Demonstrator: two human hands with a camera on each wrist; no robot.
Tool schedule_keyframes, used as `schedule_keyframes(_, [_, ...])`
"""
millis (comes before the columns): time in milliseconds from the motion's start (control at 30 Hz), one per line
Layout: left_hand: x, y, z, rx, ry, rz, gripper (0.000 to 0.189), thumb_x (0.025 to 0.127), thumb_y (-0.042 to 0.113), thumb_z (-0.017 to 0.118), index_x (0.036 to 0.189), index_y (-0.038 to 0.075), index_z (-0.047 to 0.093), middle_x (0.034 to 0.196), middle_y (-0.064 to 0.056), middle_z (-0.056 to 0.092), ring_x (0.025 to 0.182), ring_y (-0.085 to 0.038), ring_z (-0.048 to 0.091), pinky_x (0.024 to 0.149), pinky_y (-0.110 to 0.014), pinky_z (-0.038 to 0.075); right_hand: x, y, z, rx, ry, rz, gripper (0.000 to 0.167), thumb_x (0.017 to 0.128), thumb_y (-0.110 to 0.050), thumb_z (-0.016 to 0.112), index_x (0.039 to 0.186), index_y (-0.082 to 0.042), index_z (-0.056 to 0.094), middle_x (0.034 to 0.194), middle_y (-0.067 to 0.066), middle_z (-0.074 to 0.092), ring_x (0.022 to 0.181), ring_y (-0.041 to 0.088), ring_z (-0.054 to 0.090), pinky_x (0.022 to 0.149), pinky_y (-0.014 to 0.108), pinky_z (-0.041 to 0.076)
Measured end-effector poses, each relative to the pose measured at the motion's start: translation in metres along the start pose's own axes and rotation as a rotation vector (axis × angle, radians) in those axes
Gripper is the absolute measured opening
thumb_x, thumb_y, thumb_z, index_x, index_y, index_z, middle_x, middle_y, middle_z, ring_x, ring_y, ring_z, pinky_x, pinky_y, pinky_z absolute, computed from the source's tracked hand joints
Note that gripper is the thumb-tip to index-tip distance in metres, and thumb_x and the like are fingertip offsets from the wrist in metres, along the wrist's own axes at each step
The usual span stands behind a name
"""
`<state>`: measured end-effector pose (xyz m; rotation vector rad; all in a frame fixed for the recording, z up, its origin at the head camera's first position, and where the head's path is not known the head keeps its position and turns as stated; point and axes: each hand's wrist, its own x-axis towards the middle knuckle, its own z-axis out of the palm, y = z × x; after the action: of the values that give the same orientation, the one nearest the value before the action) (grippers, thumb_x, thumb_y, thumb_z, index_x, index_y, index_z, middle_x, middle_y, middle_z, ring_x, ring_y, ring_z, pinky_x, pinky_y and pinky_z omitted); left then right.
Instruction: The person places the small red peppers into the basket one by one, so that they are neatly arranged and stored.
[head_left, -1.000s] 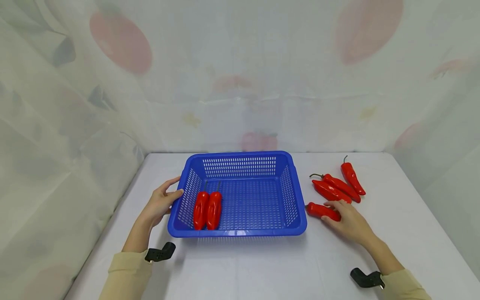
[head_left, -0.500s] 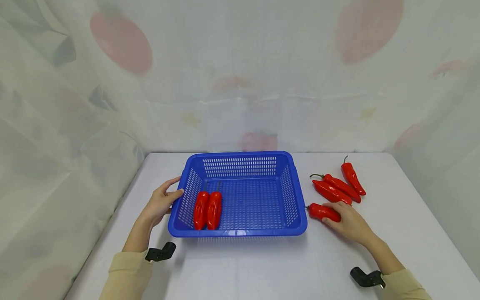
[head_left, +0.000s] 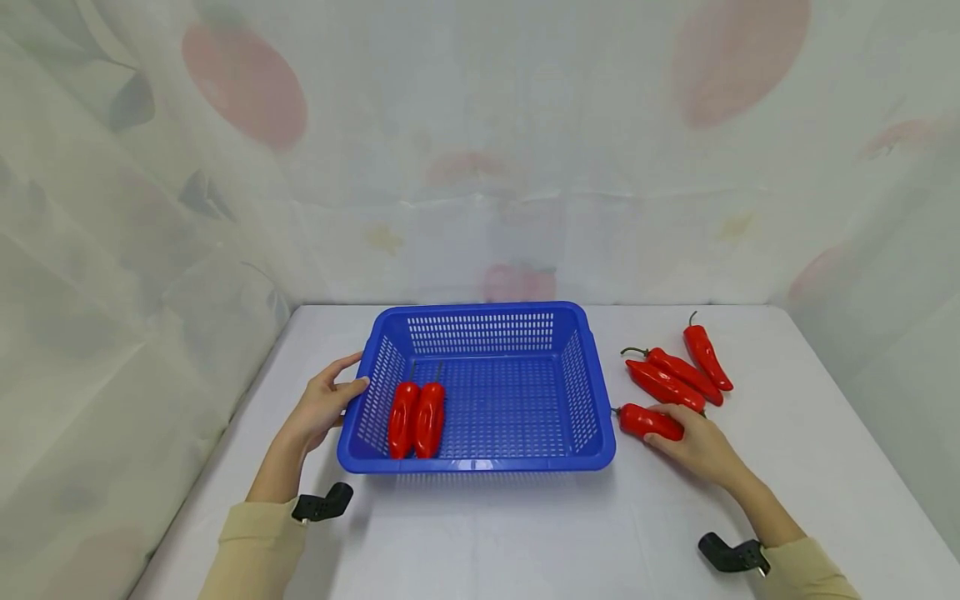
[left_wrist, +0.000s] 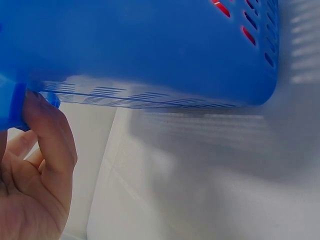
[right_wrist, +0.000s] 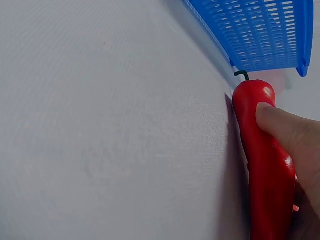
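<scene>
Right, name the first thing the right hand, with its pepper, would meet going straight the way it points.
Probably the right side of the blue basket, beyond the red pepper the right hand grips; how close is unclear.

pale fruit-printed sheeting (head_left: 480, 225), creased, back and sides | white tabletop (head_left: 555, 542)

we see a deep blue basket (head_left: 476, 465), its walls patterned with rows of small slots, and glossy red peppers (head_left: 429, 421) in plain, solid colour, one with a dark green stem (right_wrist: 242, 74). the table (head_left: 555, 542) is white. behind, we see a pale off-white cloth (head_left: 375, 125) printed with faded pink-red fruit shapes (head_left: 245, 85), grey leaf shapes (head_left: 132, 102) and yellowish patches (head_left: 383, 239). the sleeves (head_left: 257, 533) are plain beige, the wrist cameras (head_left: 322, 503) black.
</scene>
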<state>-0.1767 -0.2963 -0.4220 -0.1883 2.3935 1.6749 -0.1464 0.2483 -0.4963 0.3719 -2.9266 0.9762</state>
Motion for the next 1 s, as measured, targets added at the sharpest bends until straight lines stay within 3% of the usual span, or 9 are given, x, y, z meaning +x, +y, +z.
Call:
schedule_keyframes(467, [0.002, 0.001, 0.001, 0.009, -0.004, 0.006, 0.062, 0.091, 0.035, 0.056, 0.145, 0.023, 0.027, 0.118, -0.028, 0.057, 0.083, -0.028, 0.068, 0.068, -0.045, 0.056, 0.0, -0.008, -0.011, 0.0, 0.009, 0.041, 0.054, 0.078, -0.031, 0.073, 0.119, -0.002, 0.055, 0.107, 0.016, 0.061, 0.096, 0.031, 0.057, 0.075, 0.048, 0.054])
schedule_keyframes(767, [0.002, 0.001, -0.001, 0.002, -0.004, -0.004, 0.062, 0.092, 0.033, 0.055, 0.146, 0.025, 0.026, 0.12, -0.028, 0.055, 0.083, -0.027, 0.068, 0.068, -0.045, 0.056, 0.008, -0.012, -0.021, -0.011, 0.07, 0.023, 0.049, 0.079, -0.026, 0.072, 0.119, -0.003, 0.056, 0.11, 0.017, 0.06, 0.103, 0.035, 0.054, 0.079, 0.054, 0.051])
schedule_keyframes(1000, [-0.007, 0.013, 0.001, -0.012, -0.022, -0.016, 0.06, 0.094, 0.024, 0.053, 0.146, 0.019, 0.024, 0.121, -0.031, 0.053, 0.084, -0.028, 0.068, 0.069, -0.045, 0.056, 0.015, -0.017, -0.026, -0.022, 0.09, 0.062, 0.052, 0.079, -0.027, 0.071, 0.121, -0.001, 0.054, 0.114, 0.022, 0.057, 0.105, 0.039, 0.051, 0.078, 0.055, 0.051])
